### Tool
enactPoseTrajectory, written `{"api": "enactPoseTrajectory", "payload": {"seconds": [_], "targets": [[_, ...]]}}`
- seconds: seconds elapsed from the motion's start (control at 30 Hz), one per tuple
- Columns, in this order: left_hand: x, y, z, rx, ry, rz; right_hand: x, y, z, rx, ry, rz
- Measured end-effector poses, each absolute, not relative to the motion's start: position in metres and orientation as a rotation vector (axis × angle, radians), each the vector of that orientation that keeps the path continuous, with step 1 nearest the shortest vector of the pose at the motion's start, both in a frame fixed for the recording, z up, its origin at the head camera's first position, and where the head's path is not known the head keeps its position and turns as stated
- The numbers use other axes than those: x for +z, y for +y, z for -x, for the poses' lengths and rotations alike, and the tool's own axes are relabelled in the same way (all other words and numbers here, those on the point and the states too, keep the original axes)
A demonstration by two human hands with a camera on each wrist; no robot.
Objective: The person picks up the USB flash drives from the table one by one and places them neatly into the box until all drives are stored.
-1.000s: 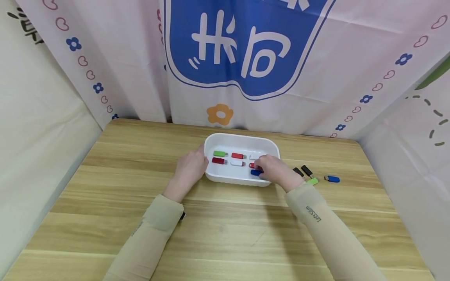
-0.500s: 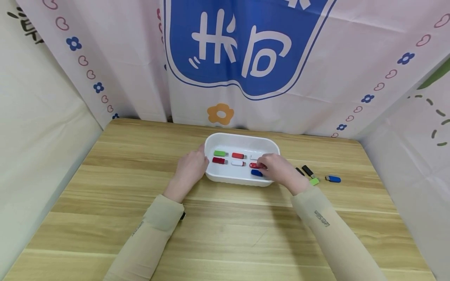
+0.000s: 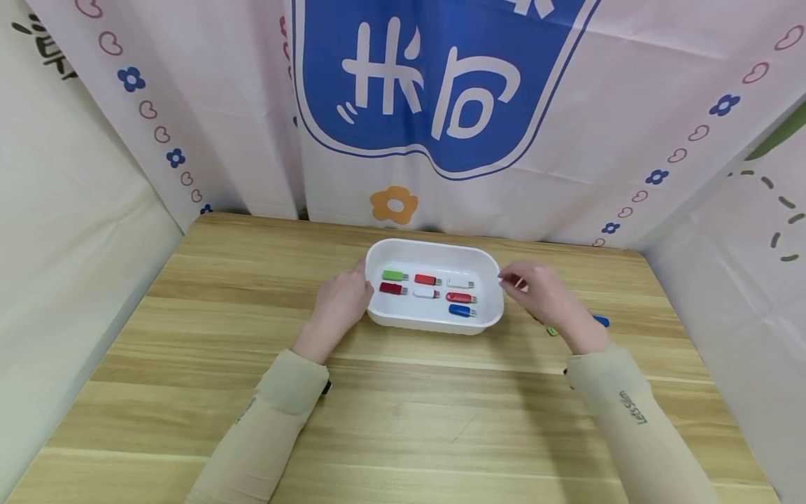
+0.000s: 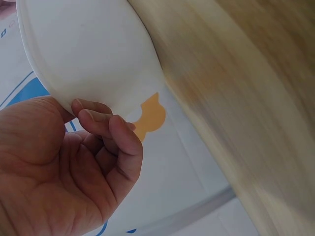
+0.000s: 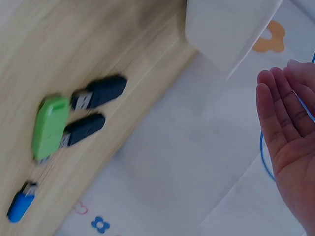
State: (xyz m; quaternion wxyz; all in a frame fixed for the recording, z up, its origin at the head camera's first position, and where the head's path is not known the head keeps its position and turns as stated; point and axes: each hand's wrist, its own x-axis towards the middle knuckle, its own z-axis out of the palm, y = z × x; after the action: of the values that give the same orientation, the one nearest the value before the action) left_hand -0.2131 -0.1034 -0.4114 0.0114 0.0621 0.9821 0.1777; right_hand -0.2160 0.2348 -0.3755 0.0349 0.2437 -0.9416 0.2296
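My left hand grips the left rim of a white plastic tray, thumb and curled fingers meeting at its edge in the left wrist view. Seven-odd counting aside, several USB sticks lie inside in rows: a green stick, an orange-red stick and a white stick at the back. Before them are a dark red stick, a red-tipped white stick and a red stick, with a blue stick in front. Just off the right rim hovers my right hand, fingers loosely bent, holding nothing.
Right of the tray, loose on the wooden table, lie a green USB stick, a black stick, another black stick and a blue stick. In the head view my right hand mostly hides them. A printed curtain hangs behind.
My right hand has let go of the red USB stick and moved right, out of the tray. The red stick now lies uncovered behind the blue one. My left hand stays put.
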Motion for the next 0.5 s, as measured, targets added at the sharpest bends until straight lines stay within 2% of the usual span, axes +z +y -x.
{"api": "enactPoseTrajectory", "payload": {"seconds": [0.5], "targets": [[-0.410, -0.103, 0.212, 0.576, 3.038, -0.179, -0.391, 0.299, 0.204, 0.614, -2.942, -0.569]]}}
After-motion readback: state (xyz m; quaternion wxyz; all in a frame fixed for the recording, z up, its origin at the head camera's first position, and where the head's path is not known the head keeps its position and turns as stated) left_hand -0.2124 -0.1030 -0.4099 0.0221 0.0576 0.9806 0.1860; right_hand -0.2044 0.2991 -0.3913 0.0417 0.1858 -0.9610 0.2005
